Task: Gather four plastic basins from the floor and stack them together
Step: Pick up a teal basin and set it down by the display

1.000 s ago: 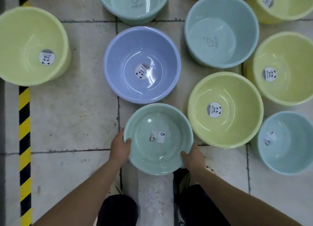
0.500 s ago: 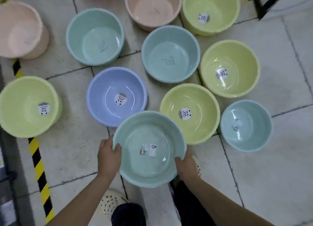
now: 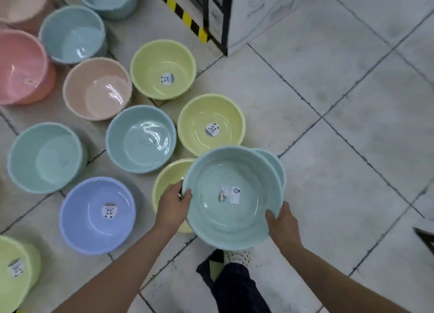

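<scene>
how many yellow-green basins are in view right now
4: far one, middle one, half-hidden one under the held green basin, bottom-left one cut by the frame. Others may lie out of view.

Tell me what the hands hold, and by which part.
The round pale green plastic basin, by its rim: left hand on the left side, right hand on the lower right.

Floor [image 3: 340, 148]: pale tiles, dark grout, scuffed.
Top edge: black-yellow hazard tape [image 3: 180, 13] beside white box [image 3: 263, 14].
Left half, upright & close-packed: pink basin [image 3: 21, 66], peach basin [image 3: 97, 88], purple basin [image 3: 94, 233] w/ sticker, teal basin [image 3: 141, 153] mid-group, yellow basin [image 3: 155, 61] nearest box.
Bottom: 1 spotted shoe [image 3: 236, 257].
</scene>
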The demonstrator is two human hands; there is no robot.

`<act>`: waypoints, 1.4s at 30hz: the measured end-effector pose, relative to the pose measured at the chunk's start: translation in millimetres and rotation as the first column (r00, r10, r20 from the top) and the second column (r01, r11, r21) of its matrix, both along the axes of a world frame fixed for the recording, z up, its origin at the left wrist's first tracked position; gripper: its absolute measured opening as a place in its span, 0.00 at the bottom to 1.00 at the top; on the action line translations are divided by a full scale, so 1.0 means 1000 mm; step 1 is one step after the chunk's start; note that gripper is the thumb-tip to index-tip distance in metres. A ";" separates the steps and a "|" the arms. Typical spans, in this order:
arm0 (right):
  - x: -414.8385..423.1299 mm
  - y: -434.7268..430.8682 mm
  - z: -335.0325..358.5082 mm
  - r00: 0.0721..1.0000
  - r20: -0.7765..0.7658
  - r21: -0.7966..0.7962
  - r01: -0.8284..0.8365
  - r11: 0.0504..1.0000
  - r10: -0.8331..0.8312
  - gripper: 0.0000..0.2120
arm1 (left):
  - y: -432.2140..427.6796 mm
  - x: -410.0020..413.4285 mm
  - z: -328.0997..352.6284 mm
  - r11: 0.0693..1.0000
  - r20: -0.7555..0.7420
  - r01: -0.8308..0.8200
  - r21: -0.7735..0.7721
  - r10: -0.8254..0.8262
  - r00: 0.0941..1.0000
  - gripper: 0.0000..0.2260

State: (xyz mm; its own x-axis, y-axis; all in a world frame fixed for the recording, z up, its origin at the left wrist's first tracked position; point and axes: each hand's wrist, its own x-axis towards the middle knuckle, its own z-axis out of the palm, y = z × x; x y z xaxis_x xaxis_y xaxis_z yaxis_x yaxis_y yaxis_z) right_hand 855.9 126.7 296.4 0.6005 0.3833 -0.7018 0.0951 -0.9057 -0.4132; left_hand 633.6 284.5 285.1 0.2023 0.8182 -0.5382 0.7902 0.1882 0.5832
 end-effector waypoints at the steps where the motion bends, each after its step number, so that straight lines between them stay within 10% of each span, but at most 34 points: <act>1: 0.014 0.001 -0.002 1.000 -0.009 -0.006 0.029 1.000 -0.029 0.14 | 0.005 0.018 -0.004 1.000 -0.010 0.012 -0.002 -0.012 1.000 0.04; 26: 0.104 -0.006 -0.251 0.917 0.108 -0.099 0.394 0.914 -0.383 0.13 | -0.001 0.155 -0.250 0.995 -0.003 0.024 -0.092 -0.025 1.000 0.07; 42: 0.109 -0.018 -0.264 0.891 0.278 -0.022 0.380 0.925 -0.359 0.21 | -0.009 0.157 -0.258 0.941 0.165 -0.129 -0.314 0.188 0.968 0.07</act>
State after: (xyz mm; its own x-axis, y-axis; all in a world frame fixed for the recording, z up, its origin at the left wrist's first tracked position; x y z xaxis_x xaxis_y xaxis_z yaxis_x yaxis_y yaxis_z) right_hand 964.9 108.5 32.3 0.8552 0.0514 -0.5157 -0.1561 -0.9233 -0.3509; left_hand 790.6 275.5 27.0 0.2054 0.6554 -0.7268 0.6161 0.4904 0.6164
